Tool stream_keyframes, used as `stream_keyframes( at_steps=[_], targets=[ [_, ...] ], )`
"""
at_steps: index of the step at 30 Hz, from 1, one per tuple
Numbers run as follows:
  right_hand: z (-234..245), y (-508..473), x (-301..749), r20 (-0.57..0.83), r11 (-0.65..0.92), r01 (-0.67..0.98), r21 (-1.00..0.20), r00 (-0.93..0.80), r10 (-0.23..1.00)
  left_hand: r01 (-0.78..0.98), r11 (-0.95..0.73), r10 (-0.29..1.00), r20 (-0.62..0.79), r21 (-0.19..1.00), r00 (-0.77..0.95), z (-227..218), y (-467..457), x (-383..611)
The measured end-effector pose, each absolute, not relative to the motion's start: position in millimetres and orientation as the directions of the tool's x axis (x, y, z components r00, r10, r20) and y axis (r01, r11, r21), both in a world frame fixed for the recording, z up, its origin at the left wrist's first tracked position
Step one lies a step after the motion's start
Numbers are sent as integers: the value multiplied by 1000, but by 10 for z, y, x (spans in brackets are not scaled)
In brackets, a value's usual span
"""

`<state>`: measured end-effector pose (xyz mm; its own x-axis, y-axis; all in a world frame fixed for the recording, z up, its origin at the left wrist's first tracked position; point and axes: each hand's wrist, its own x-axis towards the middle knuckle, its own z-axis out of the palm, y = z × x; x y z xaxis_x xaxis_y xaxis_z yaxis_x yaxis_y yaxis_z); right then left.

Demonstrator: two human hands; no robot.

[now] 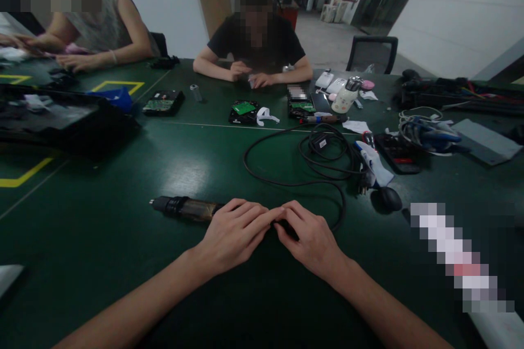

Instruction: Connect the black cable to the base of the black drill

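A dark corded electric screwdriver (186,208) lies flat on the green table (123,240), its tip pointing left. My left hand (235,232) rests over its right part, fingers curled down on the body. My right hand (309,234) covers the cable end, fingers bent and touching the left fingertips. The black cable (286,177) loops away from under my right hand toward the table's middle. The tool's right end is hidden under both hands.
Two other people sit across the table, hands on small parts. Opened hard drives with green boards (244,110), (164,102) lie in front of them. A black mouse (388,198), screwdrivers, cables and a black tray (61,120) crowd the right and left sides.
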<state>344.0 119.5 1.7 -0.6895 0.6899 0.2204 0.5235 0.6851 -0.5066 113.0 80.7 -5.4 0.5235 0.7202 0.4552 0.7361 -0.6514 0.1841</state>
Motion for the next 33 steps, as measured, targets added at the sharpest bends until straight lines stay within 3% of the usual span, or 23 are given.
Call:
stream_keyframes(
  at_steps=[33],
  targets=[
    [11, 1187, 3442, 210, 675, 526, -518, -687, 696, 735, -658, 717, 436, 164, 545, -79, 797, 1112]
  ],
)
